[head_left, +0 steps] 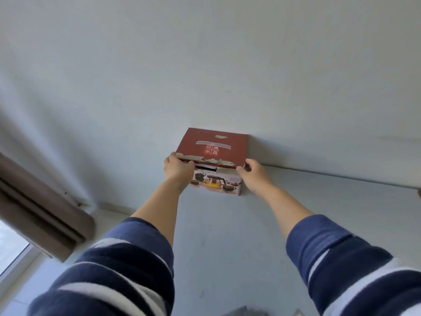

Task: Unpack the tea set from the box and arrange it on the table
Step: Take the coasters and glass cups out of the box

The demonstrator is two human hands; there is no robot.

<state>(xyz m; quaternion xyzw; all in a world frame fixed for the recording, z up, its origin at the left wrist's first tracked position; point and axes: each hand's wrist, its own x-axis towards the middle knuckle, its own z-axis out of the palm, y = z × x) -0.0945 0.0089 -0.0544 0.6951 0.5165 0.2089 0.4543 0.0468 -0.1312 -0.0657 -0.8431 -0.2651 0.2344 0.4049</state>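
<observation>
One red box (214,153) sits on the white counter (227,236) against the wall. Two hands, left (177,167) and right (252,174), grasp its front corners.

White table (227,236) w/ red box (214,144)

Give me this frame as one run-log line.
stage: opening | left hand: gripping lid's front-left corner | right hand: gripping front-right corner | red cardboard tea-set box: against wall, lid barely raised | tea set: not visible
</observation>
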